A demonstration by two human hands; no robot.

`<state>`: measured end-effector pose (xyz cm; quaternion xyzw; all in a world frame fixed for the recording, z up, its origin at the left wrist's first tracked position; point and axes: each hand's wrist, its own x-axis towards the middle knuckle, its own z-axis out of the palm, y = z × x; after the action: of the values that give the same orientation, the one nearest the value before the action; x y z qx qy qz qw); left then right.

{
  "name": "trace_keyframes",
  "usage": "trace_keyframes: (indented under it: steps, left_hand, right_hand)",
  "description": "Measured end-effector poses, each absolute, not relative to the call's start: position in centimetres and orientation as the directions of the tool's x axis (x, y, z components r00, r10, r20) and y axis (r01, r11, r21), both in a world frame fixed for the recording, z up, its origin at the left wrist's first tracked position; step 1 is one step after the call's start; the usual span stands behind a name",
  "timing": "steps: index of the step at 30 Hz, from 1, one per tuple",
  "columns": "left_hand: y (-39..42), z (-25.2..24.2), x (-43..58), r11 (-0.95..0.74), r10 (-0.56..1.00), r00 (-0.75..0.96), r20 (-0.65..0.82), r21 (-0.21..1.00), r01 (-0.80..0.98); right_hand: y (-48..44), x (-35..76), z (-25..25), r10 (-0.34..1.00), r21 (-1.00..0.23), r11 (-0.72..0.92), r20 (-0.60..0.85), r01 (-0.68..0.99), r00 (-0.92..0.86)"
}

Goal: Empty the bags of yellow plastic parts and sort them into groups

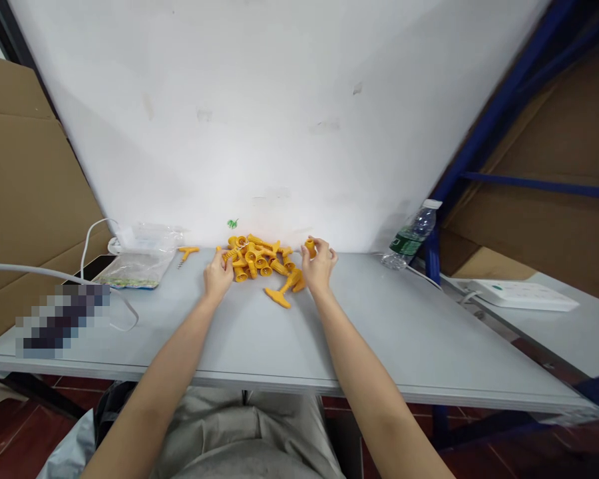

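Note:
A heap of several small orange plastic parts (257,255) lies at the far middle of the grey table (389,332), against the white wall. My left hand (217,274) rests at the heap's left edge, fingers curled round one orange piece. My right hand (318,265) is at the heap's right side and pinches a small orange part (310,247) between thumb and fingers. A T-shaped orange piece (278,297) lies alone just in front of the heap, between my hands.
A clear plastic bag (138,259) and a lone orange T-handle part (186,252) lie at the far left, beside a white cable (90,234). A plastic water bottle (412,234) lies at the far right. A white power strip (522,294) sits on the neighbouring table.

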<state>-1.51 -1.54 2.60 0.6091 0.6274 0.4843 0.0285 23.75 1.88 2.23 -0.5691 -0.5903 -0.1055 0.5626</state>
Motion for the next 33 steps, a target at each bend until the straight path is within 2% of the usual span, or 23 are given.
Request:
trace_keyframes:
  steps: [4, 8, 14, 17, 21, 24, 28, 33]
  left_hand:
    - [-1.2, 2.2, -1.9, -0.243, 0.784, -0.280, 0.554, 0.689, 0.683]
    - [-0.9, 1.9, -2.1, -0.247, 0.790, -0.297, 0.536, 0.723, 0.646]
    - [-0.3, 1.6, -2.1, -0.308, 0.776, -0.362, 0.517, 0.811, 0.498]
    - [0.1, 1.4, -2.3, -0.319, 0.778, -0.405, 0.480, 0.858, 0.403]
    - [1.1, 0.6, -2.8, -0.343, 0.743, -0.484, 0.462, 0.884, 0.318]
    - [2.0, -0.1, -3.1, -0.374, 0.722, -0.534, 0.440, 0.897, 0.233]
    - [2.7, -0.8, -3.5, -0.345, 0.725, -0.576, 0.378, 0.923, 0.170]
    - [3.0, -1.0, -3.9, -0.310, 0.722, -0.591, 0.360, 0.932, 0.188]
  right_hand:
    - [2.8, 26.8, 0.5, 0.604, -0.732, 0.130, 0.594, 0.669, 0.532]
    - [3.5, 28.9, -1.4, 0.598, -0.832, -0.030, 0.428, 0.553, 0.677]
    - [4.5, 30.2, -3.2, 0.609, -0.885, 0.018, 0.379, 0.465, 0.697]
    - [4.8, 30.5, -3.5, 0.603, -0.900, -0.014, 0.339, 0.435, 0.722]
    - [4.8, 30.5, -3.5, 0.600, -0.877, -0.090, 0.331, 0.472, 0.728]
    - [4.6, 30.1, -3.2, 0.647, -0.835, -0.145, 0.326, 0.531, 0.690]
    - [4.2, 29.5, -2.4, 0.778, -0.661, -0.304, 0.244, 0.686, 0.579]
    - [4.8, 29.4, -1.8, 0.876, -0.513, -0.315, 0.166, 0.798, 0.453]
